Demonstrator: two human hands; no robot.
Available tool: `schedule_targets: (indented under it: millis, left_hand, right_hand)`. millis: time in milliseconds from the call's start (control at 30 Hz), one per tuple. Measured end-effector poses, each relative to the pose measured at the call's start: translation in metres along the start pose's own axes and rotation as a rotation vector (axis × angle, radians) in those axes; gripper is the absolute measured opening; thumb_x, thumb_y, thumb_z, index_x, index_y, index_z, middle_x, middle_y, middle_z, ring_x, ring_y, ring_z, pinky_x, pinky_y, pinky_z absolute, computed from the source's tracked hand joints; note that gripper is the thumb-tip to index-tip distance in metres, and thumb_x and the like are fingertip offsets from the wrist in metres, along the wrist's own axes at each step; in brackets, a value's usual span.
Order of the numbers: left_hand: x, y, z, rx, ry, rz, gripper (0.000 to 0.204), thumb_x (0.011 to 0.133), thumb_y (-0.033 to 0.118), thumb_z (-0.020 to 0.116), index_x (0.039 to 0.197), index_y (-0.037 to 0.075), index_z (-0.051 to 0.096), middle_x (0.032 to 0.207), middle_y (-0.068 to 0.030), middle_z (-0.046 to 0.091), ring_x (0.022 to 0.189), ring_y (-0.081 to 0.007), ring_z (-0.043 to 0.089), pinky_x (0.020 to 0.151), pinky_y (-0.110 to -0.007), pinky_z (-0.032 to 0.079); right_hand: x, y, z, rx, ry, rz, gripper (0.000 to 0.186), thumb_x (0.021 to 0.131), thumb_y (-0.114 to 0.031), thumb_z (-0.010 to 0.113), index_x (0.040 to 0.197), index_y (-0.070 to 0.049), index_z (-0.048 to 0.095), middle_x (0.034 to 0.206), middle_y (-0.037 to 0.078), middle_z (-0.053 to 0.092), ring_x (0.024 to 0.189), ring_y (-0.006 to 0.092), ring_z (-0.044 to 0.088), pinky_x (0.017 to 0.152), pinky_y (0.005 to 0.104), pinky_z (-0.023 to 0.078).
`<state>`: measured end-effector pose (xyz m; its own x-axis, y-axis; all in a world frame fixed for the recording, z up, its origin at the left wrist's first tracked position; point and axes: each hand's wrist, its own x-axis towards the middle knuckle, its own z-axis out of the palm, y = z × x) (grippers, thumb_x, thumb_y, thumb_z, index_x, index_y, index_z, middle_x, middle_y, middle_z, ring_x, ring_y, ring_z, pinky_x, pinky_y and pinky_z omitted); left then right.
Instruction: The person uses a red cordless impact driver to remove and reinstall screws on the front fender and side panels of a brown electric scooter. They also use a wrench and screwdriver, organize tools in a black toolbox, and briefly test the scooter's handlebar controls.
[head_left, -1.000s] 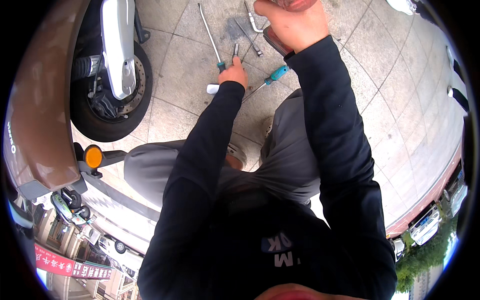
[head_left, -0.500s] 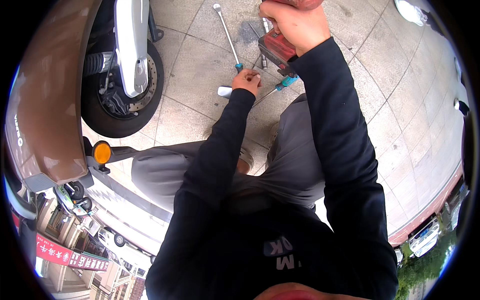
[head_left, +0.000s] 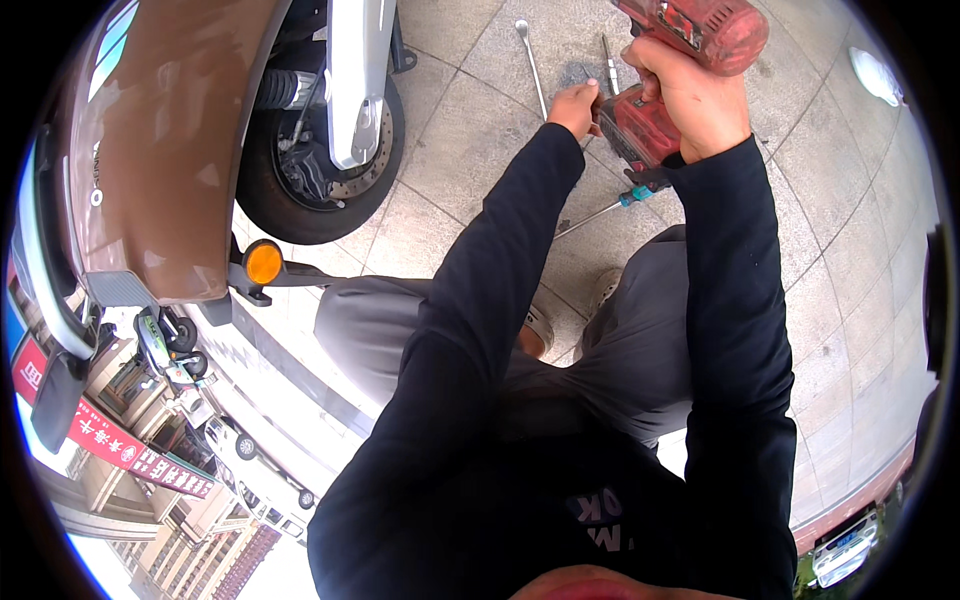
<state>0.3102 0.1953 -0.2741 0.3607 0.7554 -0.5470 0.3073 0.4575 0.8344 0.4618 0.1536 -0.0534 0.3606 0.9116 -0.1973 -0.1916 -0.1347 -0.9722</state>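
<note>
My right hand (head_left: 700,100) is wrapped round the grip of a red cordless impact wrench (head_left: 715,35), held above the paving in the upper right. Its red and black battery base (head_left: 640,130) points toward me. My left hand (head_left: 575,108) is beside that base, fingers curled together; whatever they may hold is hidden. Just beyond the left hand lies a long silver ratchet (head_left: 532,65), its lower end covered by the hand and sleeve. A silver socket extension (head_left: 610,68) rests on the ground past the battery. Below the battery lies a screwdriver with a teal handle (head_left: 635,196).
A brown scooter (head_left: 170,150) stands close on my left, with its wheel (head_left: 390,170) and an orange reflector (head_left: 263,262) near my knee. Someone's white shoe (head_left: 875,77) is at the upper right. Parked vehicles (head_left: 260,480) line the lower left.
My left hand has moved forward from the ratchet's teal handle to beside the battery base. The view has shifted, bringing more of the impact wrench into sight.
</note>
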Motion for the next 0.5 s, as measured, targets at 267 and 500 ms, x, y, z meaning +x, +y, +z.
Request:
schedule_targets:
  millis: [267,500]
  left_hand:
    - [0.004,-0.04,0.065,1.022,0.04,0.11,0.036,0.082,0.028,0.067,0.108,0.008,0.052,0.091,-0.019,0.072,0.09,-0.0374,0.07,0.08,-0.047,0.055]
    - [-0.017,-0.033,0.076,1.006,0.109,0.096,0.035,0.084,0.033,0.063,0.107,0.009,0.054,0.085,-0.017,0.071,0.085,-0.035,0.071,0.073,-0.046,0.056]
  right_hand:
    - [-0.034,-0.025,-0.006,-0.08,0.026,0.065,0.002,0.08,-0.001,0.066,0.081,-0.001,0.065,0.066,0.001,0.059,0.058,0.0102,0.052,0.057,0.0265,0.041]
    - [-0.034,-0.023,-0.011,-0.036,0.053,0.046,0.008,0.077,0.0,0.068,0.084,-0.002,0.065,0.069,0.001,0.06,0.059,0.0099,0.054,0.057,0.0266,0.042]
